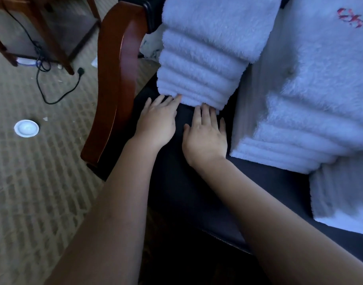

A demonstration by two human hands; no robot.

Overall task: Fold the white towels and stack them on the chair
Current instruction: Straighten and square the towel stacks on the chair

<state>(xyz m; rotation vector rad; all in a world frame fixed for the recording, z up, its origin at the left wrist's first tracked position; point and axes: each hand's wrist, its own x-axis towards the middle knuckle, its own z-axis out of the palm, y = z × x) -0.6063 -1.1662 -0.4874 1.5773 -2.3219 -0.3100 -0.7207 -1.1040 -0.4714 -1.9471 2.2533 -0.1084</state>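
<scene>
Both hands lie flat on the dark chair seat (186, 192), fingers straight. The left hand (158, 120) and right hand (206, 132) touch the near bottom edge of the left towel stack (199, 58) with their fingertips. A bigger stack (310, 99) with a red mark (351, 17) sits just right. The wooden armrest (116, 79) curves at left. A white dish (26, 128) and a black cable (59, 93) lie on the carpet (32, 192).

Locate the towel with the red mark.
Head view, top right: the red-marked towel tops the right stack on the chair seat, beside the left stack.
</scene>
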